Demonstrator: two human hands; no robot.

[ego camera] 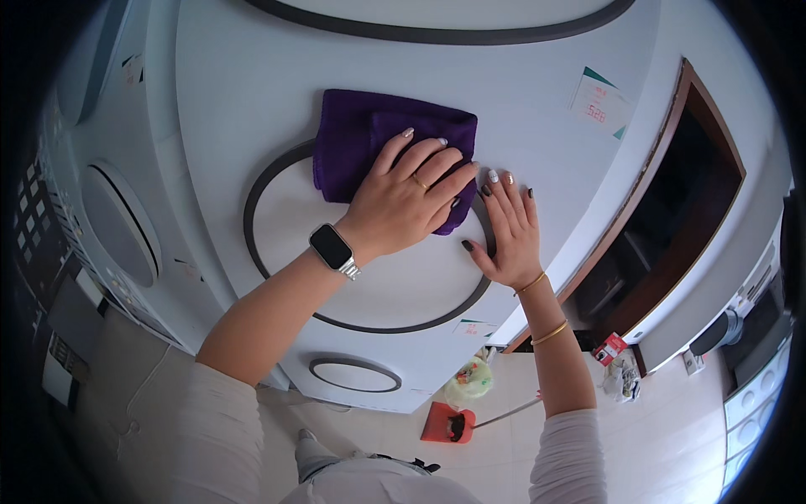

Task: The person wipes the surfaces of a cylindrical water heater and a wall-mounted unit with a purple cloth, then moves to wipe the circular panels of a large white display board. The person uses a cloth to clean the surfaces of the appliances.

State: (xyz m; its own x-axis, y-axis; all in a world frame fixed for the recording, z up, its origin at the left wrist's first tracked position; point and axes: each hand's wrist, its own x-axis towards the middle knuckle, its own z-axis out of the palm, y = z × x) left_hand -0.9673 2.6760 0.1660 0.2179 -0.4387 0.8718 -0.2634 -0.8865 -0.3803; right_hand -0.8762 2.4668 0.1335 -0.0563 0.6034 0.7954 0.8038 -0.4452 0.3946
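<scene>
A folded purple cloth lies over the upper rim of a round white disc with a dark grey border, which looks like a ceiling lamp on a white panel. My left hand presses on the cloth from above and holds it, fingers spread and thumb at its lower right edge. On that wrist is a watch with a metal band. Palm down and holding nothing, my right hand rests flat on the right side of the disc's rim, just right of the cloth.
Another dark-rimmed disc is above, and a smaller one below. Tags with writing stick to the panel. A brown-framed doorway stands right. On the floor are a red dustpan, a lined bin and a cable.
</scene>
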